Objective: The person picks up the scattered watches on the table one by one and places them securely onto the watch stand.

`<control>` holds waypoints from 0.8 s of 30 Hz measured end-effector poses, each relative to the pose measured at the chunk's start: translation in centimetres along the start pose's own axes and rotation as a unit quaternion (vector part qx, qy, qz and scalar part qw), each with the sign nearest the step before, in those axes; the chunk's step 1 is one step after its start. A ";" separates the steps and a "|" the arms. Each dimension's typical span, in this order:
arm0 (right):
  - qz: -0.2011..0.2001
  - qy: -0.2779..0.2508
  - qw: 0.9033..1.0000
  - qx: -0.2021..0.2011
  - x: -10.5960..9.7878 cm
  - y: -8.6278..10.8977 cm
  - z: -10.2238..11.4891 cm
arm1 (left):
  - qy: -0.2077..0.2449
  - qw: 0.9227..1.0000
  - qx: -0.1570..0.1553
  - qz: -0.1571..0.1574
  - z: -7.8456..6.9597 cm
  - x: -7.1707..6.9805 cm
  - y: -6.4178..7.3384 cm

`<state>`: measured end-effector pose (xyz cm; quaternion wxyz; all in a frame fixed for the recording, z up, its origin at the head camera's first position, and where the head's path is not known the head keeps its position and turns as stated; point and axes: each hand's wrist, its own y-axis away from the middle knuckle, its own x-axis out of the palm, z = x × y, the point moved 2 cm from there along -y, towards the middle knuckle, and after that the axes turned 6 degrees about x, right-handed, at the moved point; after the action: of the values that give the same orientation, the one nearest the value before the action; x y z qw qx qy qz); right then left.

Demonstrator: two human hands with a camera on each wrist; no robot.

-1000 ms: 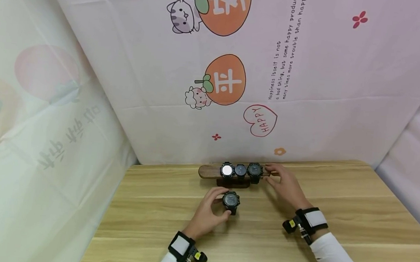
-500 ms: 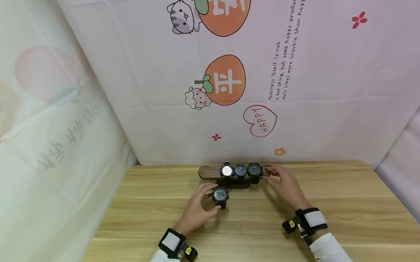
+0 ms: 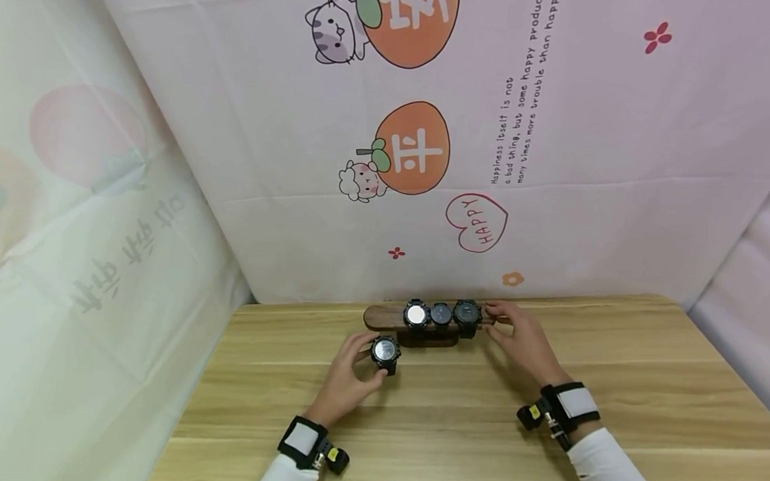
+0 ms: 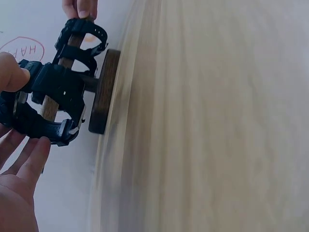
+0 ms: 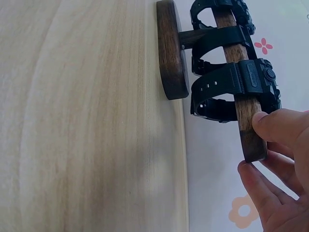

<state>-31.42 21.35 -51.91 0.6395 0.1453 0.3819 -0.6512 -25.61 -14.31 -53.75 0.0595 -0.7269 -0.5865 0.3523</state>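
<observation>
My left hand (image 3: 341, 388) pinches a black wristwatch (image 3: 385, 350) with thumb and fingers, in front of the wooden watch stand's left part. In the left wrist view the held watch (image 4: 58, 89) has its strap closed in a loop, and the stand's bar shows beyond it. Three more watches hang on the bar: one with a bright white-looking face (image 3: 415, 314), a smaller dark one (image 3: 441, 314) and a larger dark one (image 3: 467, 312). At the bar's right end my right hand (image 3: 530, 345) grips the watch stand (image 5: 250, 128) between thumb and fingers.
The stand's dark base (image 5: 171, 53) rests near the back edge of the wood-grain table (image 3: 451, 439). Right behind it hangs a white printed cloth (image 3: 297, 152). A second cloth (image 3: 89, 250) hangs along the left side.
My left hand has carried the held watch leftward and slightly back, toward the stand's left part. The right hand stays at the bar's right end, and the three hanging watches stay put.
</observation>
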 end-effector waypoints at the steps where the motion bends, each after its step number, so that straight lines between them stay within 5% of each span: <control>1: 0.000 0.000 1.000 -0.001 0.0 0.0 0.0 | 0.000 1.000 -0.001 0.000 0.0 -0.1 0.0; 12: -0.003 -0.006 1.000 0.000 0.1 0.0 -0.1 | -0.028 0.999 0.032 -0.025 1.1 -1.1 0.0; 24: -0.005 -0.008 1.000 0.003 0.1 0.1 -0.1 | -0.043 0.998 0.023 -0.045 1.8 -2.2 -0.2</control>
<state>-31.38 21.36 -52.11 0.6385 0.1404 0.3756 -0.6569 -26.98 -16.82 -54.06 0.0664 -0.6825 -0.6122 0.3937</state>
